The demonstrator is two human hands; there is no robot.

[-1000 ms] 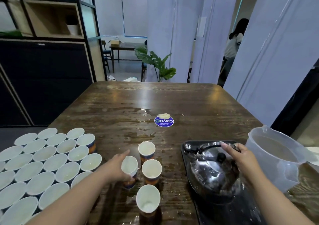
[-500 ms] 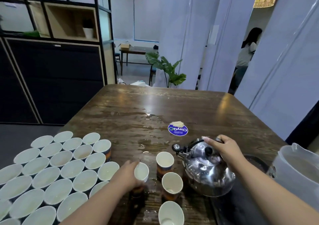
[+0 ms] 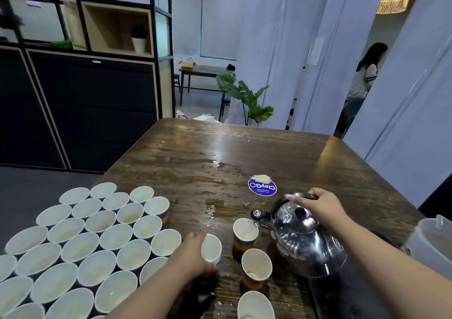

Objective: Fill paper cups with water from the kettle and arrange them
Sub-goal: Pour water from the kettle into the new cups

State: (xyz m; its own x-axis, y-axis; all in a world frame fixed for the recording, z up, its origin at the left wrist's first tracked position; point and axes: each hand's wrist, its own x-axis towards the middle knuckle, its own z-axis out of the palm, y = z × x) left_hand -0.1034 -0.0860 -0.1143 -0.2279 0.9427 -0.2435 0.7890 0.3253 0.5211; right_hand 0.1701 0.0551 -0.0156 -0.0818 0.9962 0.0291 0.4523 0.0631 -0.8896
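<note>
My right hand (image 3: 320,208) grips the top handle of a shiny steel kettle (image 3: 303,242), tilted left with its spout (image 3: 256,214) over a paper cup (image 3: 245,231); water reaches that cup's rim. My left hand (image 3: 195,252) wraps around another paper cup (image 3: 211,247) just left of it. Two more loose cups stand nearer me, one (image 3: 256,263) in the middle and one (image 3: 255,305) at the bottom edge. A tight block of several cups (image 3: 97,242) covers the table's left side.
The dark wooden table (image 3: 244,152) is wet in the middle, with a round blue sticker (image 3: 262,186). A black tray (image 3: 347,294) lies under the kettle. A translucent plastic jug (image 3: 430,242) stands at the right edge. A person stands behind the white partitions.
My right hand lifted the kettle off the black tray, carried it left and tipped its spout over the far loose cup. My left hand stayed on its cup.
</note>
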